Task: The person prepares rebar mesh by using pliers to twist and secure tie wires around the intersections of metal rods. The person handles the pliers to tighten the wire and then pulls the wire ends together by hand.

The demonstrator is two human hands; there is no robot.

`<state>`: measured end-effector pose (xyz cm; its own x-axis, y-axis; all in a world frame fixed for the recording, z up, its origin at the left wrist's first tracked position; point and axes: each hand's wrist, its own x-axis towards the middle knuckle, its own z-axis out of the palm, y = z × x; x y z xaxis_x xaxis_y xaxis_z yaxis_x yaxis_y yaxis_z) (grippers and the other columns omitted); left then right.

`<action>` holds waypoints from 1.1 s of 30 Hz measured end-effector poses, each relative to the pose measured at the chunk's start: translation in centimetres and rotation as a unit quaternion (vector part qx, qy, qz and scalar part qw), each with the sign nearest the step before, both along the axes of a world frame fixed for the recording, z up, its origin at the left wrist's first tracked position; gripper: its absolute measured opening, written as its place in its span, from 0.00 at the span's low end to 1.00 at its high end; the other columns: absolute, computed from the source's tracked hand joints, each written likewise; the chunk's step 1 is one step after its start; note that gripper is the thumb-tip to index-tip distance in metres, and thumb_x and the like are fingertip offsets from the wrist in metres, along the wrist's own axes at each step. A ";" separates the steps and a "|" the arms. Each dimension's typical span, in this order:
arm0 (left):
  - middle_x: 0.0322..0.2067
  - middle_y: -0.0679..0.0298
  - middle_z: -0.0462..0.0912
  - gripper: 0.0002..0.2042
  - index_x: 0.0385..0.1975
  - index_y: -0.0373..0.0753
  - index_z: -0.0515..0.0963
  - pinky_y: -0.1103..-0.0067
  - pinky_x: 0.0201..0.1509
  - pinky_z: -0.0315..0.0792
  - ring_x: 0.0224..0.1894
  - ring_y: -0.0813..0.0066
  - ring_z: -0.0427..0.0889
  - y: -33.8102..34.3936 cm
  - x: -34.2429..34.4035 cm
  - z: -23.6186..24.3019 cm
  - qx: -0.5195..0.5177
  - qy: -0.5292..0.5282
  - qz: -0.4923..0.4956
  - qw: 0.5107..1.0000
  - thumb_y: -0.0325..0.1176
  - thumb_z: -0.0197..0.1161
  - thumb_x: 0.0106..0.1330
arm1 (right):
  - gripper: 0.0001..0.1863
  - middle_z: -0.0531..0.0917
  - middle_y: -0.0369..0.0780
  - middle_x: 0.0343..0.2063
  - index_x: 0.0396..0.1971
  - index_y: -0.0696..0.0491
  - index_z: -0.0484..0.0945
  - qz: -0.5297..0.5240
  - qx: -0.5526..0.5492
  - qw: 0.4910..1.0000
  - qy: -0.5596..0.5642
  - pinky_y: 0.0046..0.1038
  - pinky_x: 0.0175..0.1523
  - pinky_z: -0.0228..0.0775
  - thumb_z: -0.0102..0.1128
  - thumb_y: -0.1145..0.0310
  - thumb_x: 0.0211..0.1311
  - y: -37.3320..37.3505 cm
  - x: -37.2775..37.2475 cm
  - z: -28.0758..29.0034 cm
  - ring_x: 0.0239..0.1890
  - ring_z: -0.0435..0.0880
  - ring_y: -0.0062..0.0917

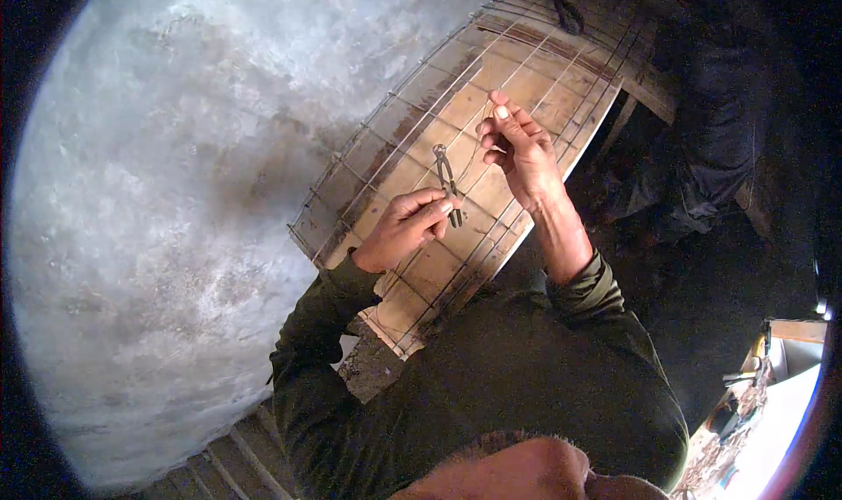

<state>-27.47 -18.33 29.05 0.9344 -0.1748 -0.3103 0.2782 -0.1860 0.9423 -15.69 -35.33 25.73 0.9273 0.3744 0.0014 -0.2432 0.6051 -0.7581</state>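
Observation:
A wire mesh panel [406, 155] of thin rods lies over a wooden board in front of me. Above it, my left hand [408, 226] is closed, thumb pressed to the forefinger; what it pinches is too small to make out. A pair of dark pincers [445, 174] lies right beside those fingertips, jaws pointing away, handles partly behind the fingers. My right hand [524, 153] is raised over the mesh's right part, palm turned up. Its thumb and forefinger pinch what looks like a thin wire [479, 147], which hangs toward the board.
The wooden board [469, 105] runs from near my body to the far right. A mottled grey wall [175, 167] fills the left. At the far end lies a dark, strap-like thing [561, 10]. Dark cloth [702, 149] hangs at right. Slats [232, 460] show lower left.

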 end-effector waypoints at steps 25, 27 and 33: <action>0.18 0.73 0.66 0.12 0.43 0.37 0.75 0.89 0.21 0.51 0.19 0.88 0.58 -0.2 0.1 -3.0 -0.100 -0.010 0.084 0.991 0.35 0.50 0.68 | 0.13 0.81 0.33 0.27 0.45 0.53 0.76 -0.019 0.023 0.999 -0.041 0.19 0.32 0.71 0.53 0.64 0.64 -0.6 -0.5 0.3 0.26 0.77 0.15; 0.18 0.73 0.67 0.11 0.44 0.37 0.75 0.89 0.21 0.52 0.18 0.89 0.58 -0.6 0.3 -3.2 -0.109 -0.024 0.089 0.990 0.35 0.50 0.68 | 0.13 0.81 0.34 0.26 0.44 0.53 0.77 -0.025 0.012 0.999 -0.041 0.19 0.32 0.71 0.54 0.64 0.64 -0.6 -0.4 0.2 0.26 0.77 0.15; 0.22 0.67 0.75 0.11 0.44 0.34 0.74 0.88 0.21 0.58 0.19 0.88 0.64 -2.9 1.6 -3.4 -0.056 -0.175 0.200 0.962 0.33 0.53 0.67 | 0.13 0.81 0.33 0.26 0.44 0.54 0.77 -0.026 -0.012 0.999 -0.044 0.19 0.32 0.71 0.53 0.64 0.65 -0.3 -0.8 -0.2 0.27 0.77 0.14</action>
<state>-25.86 -21.26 25.66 0.9778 0.2065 0.0363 -0.0325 -0.0218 0.9992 -16.52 -35.58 25.50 0.9418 0.3275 0.0751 -0.1446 0.5969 -0.7892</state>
